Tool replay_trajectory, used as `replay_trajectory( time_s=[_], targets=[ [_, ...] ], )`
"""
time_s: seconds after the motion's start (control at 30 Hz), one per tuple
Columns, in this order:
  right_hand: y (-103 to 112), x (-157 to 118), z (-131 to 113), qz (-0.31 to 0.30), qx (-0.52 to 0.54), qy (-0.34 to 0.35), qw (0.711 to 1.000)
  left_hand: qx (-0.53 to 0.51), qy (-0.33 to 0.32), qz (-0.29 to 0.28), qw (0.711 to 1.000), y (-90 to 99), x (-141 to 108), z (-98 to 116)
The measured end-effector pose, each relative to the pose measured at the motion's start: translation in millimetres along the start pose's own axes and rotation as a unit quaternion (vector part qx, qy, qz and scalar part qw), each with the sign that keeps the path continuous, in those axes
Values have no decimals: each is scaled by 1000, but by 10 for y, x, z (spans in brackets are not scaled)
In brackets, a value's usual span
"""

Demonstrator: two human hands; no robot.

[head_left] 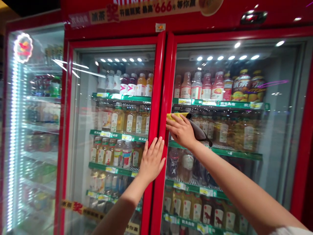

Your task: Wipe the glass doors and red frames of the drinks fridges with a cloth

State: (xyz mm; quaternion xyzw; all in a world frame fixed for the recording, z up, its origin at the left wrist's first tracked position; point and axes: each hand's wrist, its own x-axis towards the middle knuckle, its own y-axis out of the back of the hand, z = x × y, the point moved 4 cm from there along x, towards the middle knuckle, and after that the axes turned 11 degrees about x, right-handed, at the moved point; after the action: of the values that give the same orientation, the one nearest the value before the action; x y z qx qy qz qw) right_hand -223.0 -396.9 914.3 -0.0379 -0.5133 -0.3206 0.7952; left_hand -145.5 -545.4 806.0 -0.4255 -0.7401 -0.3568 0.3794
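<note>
Cloth, yellow and grey with a dark edge (198, 130), one: against the right-hand glass door, just beside its red frame upright (168, 81). Right hand (181, 131): fingers close together, slightly bent over the cloth, holding it to the door; thumb hidden. Left hand (152, 159): spread flat, fingers extended, grasping nothing, on the left door's glossy red upright (158, 81) and across the seam between the two doors.

In the way: the door glass, between hands and stock; the right forearm (232, 176), across the lower right shelves; the left forearm (122, 209), across the lower left.

Behind the right door: pink-drink plastic bottles (217, 86) and yellow-capped dark-labelled bottles (242, 85) on the top shelf, fronted by a green label strip (232, 104).

Behind the left door: purple-drink bottles (133, 83) and orange-drink bottles (141, 85), top shelf.

Above: tan printed banner (146, 13).

Far left: a second red-framed cooler (35, 20), with a vertical white light strip (11, 147) and a scalloped round logo (23, 48).
</note>
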Motion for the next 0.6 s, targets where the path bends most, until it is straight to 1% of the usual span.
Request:
replay_trajectory(
  time_s=[0.1,0.2,0.27,0.33,0.43,0.47,0.5,0.53,0.6],
  targets=[
    [-74,-187,-117,-22,9,23,999,-5,5,-6,1000,-1,-15,22],
    [-140,-398,-207,-59,0,52,997,-10,5,-11,1000,13,-37,27],
    [-144,-533,-235,-63,-6,71,995,-13,-1,-12,1000,31,-63,16],
    [-101,-637,-235,-29,-9,75,997,-12,-9,-11,1000,53,-93,-5],
    [1,-711,-216,69,-10,44,997,-6,-16,-5,1000,83,-135,-45],
    [16,-708,-219,89,-10,34,995,-3,-14,-3,1000,91,-145,-57],
    [11,-689,-233,91,-10,33,995,0,-12,-1,1000,97,-154,-66],
    [-15,-655,-256,75,-11,42,996,4,-9,0,1000,100,-162,-72],
    [-103,-561,-305,15,-20,73,997,10,-3,-2,1000,102,-172,-74]
  ],
)
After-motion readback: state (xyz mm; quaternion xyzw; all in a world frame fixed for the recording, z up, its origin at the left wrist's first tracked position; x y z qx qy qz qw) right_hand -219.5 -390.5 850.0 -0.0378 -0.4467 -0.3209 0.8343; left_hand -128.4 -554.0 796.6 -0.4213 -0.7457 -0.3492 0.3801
